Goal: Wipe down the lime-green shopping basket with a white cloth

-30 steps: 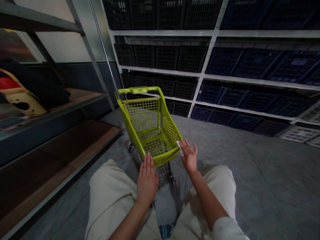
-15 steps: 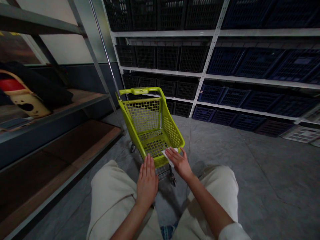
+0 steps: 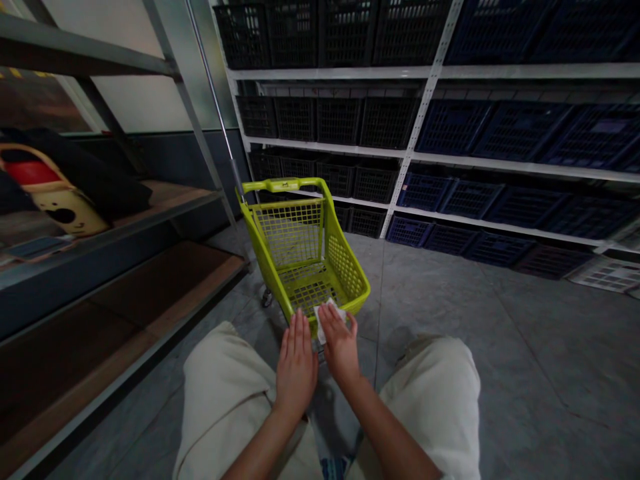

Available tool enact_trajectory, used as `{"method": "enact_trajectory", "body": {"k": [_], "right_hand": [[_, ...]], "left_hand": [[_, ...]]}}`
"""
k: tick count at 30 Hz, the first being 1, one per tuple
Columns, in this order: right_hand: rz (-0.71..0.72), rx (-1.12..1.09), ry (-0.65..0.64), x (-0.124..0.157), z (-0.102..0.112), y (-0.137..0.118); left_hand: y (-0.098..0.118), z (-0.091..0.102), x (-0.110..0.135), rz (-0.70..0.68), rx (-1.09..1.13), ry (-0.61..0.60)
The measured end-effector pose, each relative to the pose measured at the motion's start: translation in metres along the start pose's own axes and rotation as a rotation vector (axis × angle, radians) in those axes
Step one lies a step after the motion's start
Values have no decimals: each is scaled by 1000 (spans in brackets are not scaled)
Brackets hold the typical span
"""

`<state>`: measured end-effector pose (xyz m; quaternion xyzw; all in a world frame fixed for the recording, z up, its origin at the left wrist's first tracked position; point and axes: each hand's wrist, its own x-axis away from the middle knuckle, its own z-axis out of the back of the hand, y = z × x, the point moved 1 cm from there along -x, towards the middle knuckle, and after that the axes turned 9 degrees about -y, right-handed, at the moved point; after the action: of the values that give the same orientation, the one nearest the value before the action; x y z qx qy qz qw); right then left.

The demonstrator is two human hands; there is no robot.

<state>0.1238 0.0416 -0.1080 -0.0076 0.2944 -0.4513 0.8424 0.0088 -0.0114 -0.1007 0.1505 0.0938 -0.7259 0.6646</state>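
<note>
A small lime-green shopping cart [image 3: 347,263] stands between my knees, its handle on the far side and its low front end towards me. My left hand [image 3: 297,363] lies with fingers stretched out against the cart's front left corner. Beside it, my right hand [image 3: 340,340] presses a white wipe [image 3: 321,329] onto the front rim, fingers laid over it; part of the wipe is hidden under them. The cart's basket holds nothing that I can see. A metal pole [image 3: 215,100] rises from the handle's left end.
On the left runs a metal shelf rack [image 3: 195,200] with a cartoon-faced yellow bag [image 3: 67,207] and a phone-like flat item [image 3: 40,247]. White racks [image 3: 400,183] of black crates [image 3: 340,120] and blue crates [image 3: 453,127] stand behind the cart. Grey floor [image 3: 450,300] extends to the right.
My right hand has slid left along the cart's front rim with the wipe, closer to my left hand. The left hand stays at the corner. The view has shifted slightly.
</note>
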Motion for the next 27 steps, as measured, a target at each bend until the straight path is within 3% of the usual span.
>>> {"method": "enact_trajectory", "body": {"k": [3,7,11,13,15,18,23,25,27], "right_hand": [[100,-10,-36,-2,0,-8],[235,89,-58,-1,19,41],[91,188,-26,-1,46,108],[-4,204,1,-2,52,123],[-76,196,41,-2,49,117],[-105,154,86,-1,29,76],[48,-20,25,0,-1,-3],[105,-55,-17,0,-1,-12],[181,-34,-70,0,5,-3]], "left_hand": [[-1,0,1,-5,3,-4],[-1,2,2,-8,9,16],[-2,3,3,-27,2,17],[-1,3,2,-32,-4,9],[1,3,1,-22,-7,7],[5,2,0,11,-4,8],[6,1,0,25,5,9],[4,2,1,19,2,7],[1,3,2,6,1,4]]}}
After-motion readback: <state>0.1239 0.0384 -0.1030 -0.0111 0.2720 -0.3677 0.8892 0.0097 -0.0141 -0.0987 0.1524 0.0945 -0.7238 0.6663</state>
